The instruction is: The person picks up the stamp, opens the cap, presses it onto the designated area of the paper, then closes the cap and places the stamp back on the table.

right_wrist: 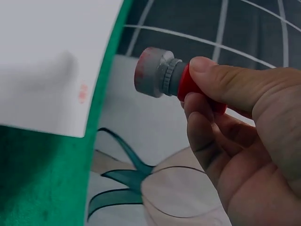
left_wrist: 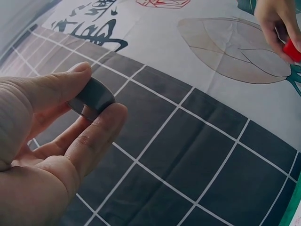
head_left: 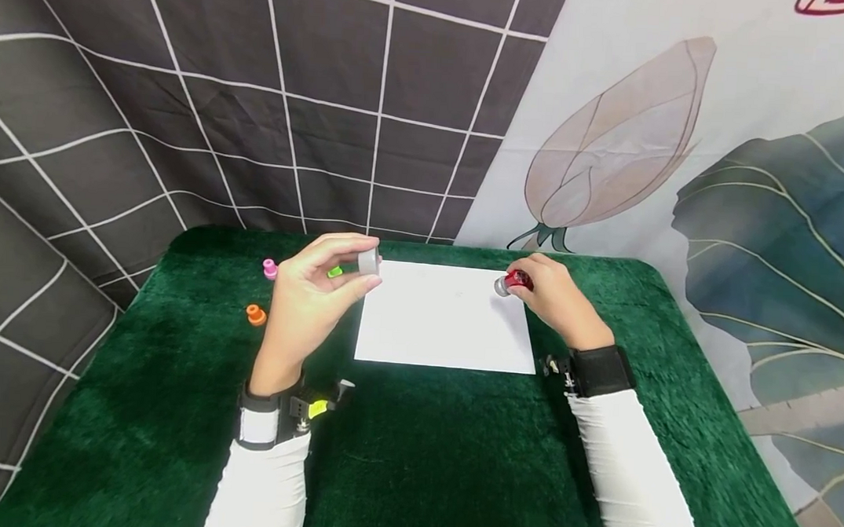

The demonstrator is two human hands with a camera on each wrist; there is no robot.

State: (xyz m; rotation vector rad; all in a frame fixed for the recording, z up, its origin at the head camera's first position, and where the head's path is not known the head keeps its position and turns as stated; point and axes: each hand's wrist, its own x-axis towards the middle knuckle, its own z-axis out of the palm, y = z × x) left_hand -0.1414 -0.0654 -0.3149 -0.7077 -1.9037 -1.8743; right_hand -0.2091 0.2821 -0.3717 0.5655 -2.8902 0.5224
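My left hand [head_left: 306, 290] pinches a grey cap [head_left: 369, 261] between thumb and fingers, above the left edge of a white sheet of paper [head_left: 440, 327]. In the left wrist view the grey cap [left_wrist: 94, 98] sits between the fingertips. My right hand [head_left: 553, 301] holds a red stamp [head_left: 517, 279] over the sheet's right side. Up close in the right wrist view, the stamp [right_wrist: 155, 71] has a clear-grey end with red stains, facing away from the fingers. A small red mark [right_wrist: 83, 93] shows on the paper near its edge.
Left of the paper, a pink stamp [head_left: 269, 269] and an orange stamp [head_left: 255, 314] stand on the green tablecloth [head_left: 414, 452]. A bright green piece [head_left: 334, 271] is partly hidden behind my left hand. Dark gridded cloth [head_left: 328, 149] hangs behind the table.
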